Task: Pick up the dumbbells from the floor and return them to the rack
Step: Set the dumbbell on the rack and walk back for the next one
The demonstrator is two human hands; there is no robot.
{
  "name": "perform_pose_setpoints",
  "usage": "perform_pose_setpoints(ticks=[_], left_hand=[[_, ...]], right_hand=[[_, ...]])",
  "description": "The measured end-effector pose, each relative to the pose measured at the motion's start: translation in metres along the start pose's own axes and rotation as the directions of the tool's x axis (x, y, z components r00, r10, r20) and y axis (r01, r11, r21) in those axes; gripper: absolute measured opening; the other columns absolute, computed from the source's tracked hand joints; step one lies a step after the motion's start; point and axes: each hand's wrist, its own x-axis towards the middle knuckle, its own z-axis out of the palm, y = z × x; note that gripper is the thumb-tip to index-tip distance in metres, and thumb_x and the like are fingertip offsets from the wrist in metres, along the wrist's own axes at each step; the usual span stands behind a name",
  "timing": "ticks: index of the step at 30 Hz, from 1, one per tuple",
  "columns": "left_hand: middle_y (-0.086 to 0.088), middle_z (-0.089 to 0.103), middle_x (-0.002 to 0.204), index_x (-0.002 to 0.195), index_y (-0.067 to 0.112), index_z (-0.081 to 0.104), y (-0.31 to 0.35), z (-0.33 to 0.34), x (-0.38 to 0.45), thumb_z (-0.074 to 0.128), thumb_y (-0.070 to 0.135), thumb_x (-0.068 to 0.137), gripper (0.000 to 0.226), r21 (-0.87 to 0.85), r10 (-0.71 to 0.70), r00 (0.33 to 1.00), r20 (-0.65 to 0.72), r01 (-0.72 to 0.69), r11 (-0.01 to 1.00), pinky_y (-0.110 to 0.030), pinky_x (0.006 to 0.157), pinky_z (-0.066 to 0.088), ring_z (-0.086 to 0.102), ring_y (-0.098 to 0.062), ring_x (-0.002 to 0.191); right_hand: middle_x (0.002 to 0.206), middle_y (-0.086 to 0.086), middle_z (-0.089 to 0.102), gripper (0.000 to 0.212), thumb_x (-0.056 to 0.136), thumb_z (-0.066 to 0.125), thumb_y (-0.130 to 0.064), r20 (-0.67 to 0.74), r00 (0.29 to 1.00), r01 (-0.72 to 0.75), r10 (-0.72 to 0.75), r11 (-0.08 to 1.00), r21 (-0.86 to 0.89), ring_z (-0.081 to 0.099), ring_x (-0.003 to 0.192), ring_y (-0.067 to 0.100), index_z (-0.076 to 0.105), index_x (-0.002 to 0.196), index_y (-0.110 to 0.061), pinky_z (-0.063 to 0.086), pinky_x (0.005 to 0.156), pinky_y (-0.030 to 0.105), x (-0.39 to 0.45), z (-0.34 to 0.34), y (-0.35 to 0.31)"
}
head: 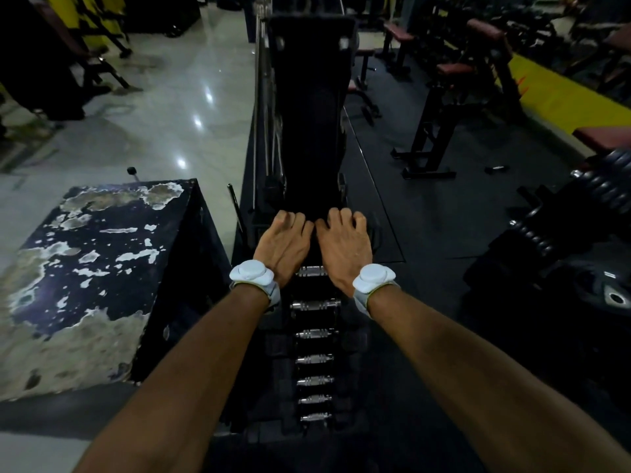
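Right now both my hands are down at the far end of the tall black dumbbell rack [317, 339], side by side and nearly touching. My left hand [283, 244] and my right hand [345, 247] have their fingers curled over something dark — most likely a black dumbbell being set on the top tier, though it is too dim to make it out, so I cannot tell whether I am truly gripping it or only resting on it. Each wrist carries a white and grey wristband sensor [252, 273].

Below my wrists, 7 dumbbells with ribbed chrome handles [316, 305] already sit in the rack, one under another, their black heads lost in shadow.

These will handle heavy and rigid, with no give at all. I judge the knurled chrome handle to be the place to hold: it offers bite, while the smooth heads would slip. A load like this wants lowering squarely into its cradle, or fingers could be pinched between head and rack.

Around me: a worn black box with peeling white patches [102, 268] stands just left of the rack, on the glossy pale tiled floor [177, 107]. To the right lie dark rubber mats, black benches with reddish pads [454, 68], and a heap of large black dumbbells [560, 213] — these crowd the right side and would hem in my footing there.
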Motion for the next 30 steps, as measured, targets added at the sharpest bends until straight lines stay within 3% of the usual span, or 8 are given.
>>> perform_pose_setpoints(ticks=[5, 10, 15, 25, 30], left_hand=[[-0.007, 0.055, 0.097, 0.107, 0.013, 0.061, 0.006, 0.006, 0.005, 0.034, 0.013, 0.085, 0.034, -0.092, -0.069, 0.997, 0.018, 0.071, 0.993, -0.037, 0.089, 0.031, 0.053, -0.028, 0.092], [-0.006, 0.056, 0.094, 0.105, 0.014, 0.063, 0.004, 0.012, 0.008, 0.057, 0.017, 0.082, 0.024, -0.11, -0.048, 0.998, 0.029, 0.051, 0.993, -0.037, 0.083, 0.031, 0.054, -0.026, 0.089], [-0.006, 0.059, 0.091, 0.102, 0.014, 0.066, 0.004, 0.016, 0.008, 0.064, 0.019, 0.079, 0.024, -0.114, -0.036, 0.998, 0.05, 0.042, 0.993, -0.036, 0.081, 0.03, 0.056, -0.026, 0.087], [-0.006, 0.061, 0.094, 0.103, 0.015, 0.068, 0.003, 0.019, 0.016, 0.04, 0.018, 0.084, 0.034, -0.105, -0.031, 0.997, 0.072, 0.039, 0.994, -0.038, 0.079, 0.031, 0.055, -0.026, 0.09], [-0.005, 0.064, 0.096, 0.102, 0.017, 0.071, 0.006, 0.01, 0.02, 0.053, 0.021, 0.081, 0.028, -0.15, -0.048, 0.984, 0.171, 0.075, 0.986, -0.038, 0.083, 0.03, 0.059, -0.026, 0.092]], right_hand=[[0.106, 0.008, 0.057, 0.014, 0.084, 0.063, -0.019, 0.028, 0.998, -0.049, 0.049, 0.999, -0.019, 0.052, 0.098, 0.032, 0.067, 0.097, -0.019, 0.035, 0.096, 0.046, 0.006, 0.004, 0.0], [0.11, 0.007, 0.057, 0.014, 0.086, 0.06, -0.019, 0.054, 0.997, -0.062, 0.061, 0.998, 0.002, 0.051, 0.101, 0.032, 0.068, 0.098, -0.018, 0.034, 0.097, 0.046, 0.008, 0.007, -0.001], [0.109, 0.006, 0.059, 0.015, 0.087, 0.06, -0.021, 0.065, 0.996, -0.066, 0.065, 0.998, 0.012, 0.052, 0.1, 0.031, 0.069, 0.099, -0.021, 0.034, 0.096, 0.045, 0.008, 0.012, -0.001], [0.099, 0.011, 0.062, 0.02, 0.085, 0.062, -0.014, 0.029, 0.998, -0.064, 0.063, 0.997, 0.048, 0.056, 0.095, 0.036, 0.072, 0.103, -0.012, 0.034, 0.11, 0.058, 0.009, 0.02, -0.005], [0.099, 0.011, 0.064, 0.02, 0.083, 0.063, -0.013, 0.071, 0.996, -0.056, 0.054, 0.998, 0.024, 0.057, 0.096, 0.037, 0.073, 0.1, -0.012, 0.035, 0.109, 0.059, 0.011, 0.015, -0.005]])
